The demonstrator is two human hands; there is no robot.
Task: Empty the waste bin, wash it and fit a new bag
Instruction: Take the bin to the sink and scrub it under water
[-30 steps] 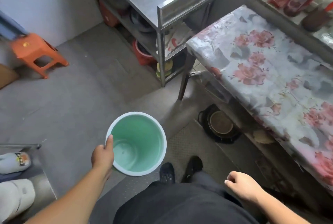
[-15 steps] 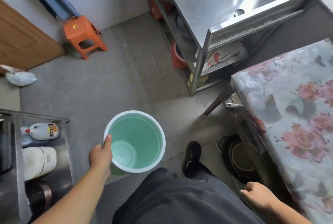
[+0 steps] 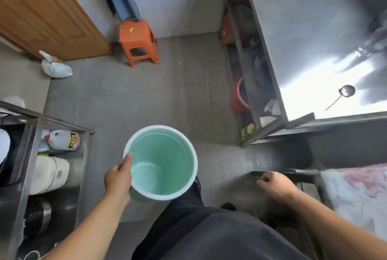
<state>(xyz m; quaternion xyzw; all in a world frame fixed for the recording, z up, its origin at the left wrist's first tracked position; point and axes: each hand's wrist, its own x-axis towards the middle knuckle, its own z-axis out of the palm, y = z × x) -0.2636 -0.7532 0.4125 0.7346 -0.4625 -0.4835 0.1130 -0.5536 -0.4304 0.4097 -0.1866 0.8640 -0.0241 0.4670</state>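
Fingers (image 3: 127, 160) of the left hand (image 3: 118, 180), head view: I read the thumb hooked over the near-left edge of the white rim and lying against the inner green wall, the remaining digits wrapped round the outside, out of sight below the rim; the hand therefore grasps the waste bin (image 3: 162, 162), which hangs upright and clear of the grey floor (image 3: 146, 96), its mouth facing the camera. Beyond the thumb tip the bin's interior shows bare pale green down to the base, with no liner and no refuse that I can make out; whether it is wet I cannot tell. Right hand (image 3: 276, 183), well to the right of the bin and apart from it: loosely curled, relaxed, holding nothing. Ahead of the gripping fingers and farther left, a tied white bag (image 3: 55, 68) lies beside the wooden door (image 3: 41, 8); an orange stool (image 3: 138, 42) stands beyond. I judge the emptying step done and the bin in transit, either toward washing or toward relining. The next move, as I judge it, calls for setting the bin down level, or bringing it to water, and for the free right hand to fetch a fresh bag.
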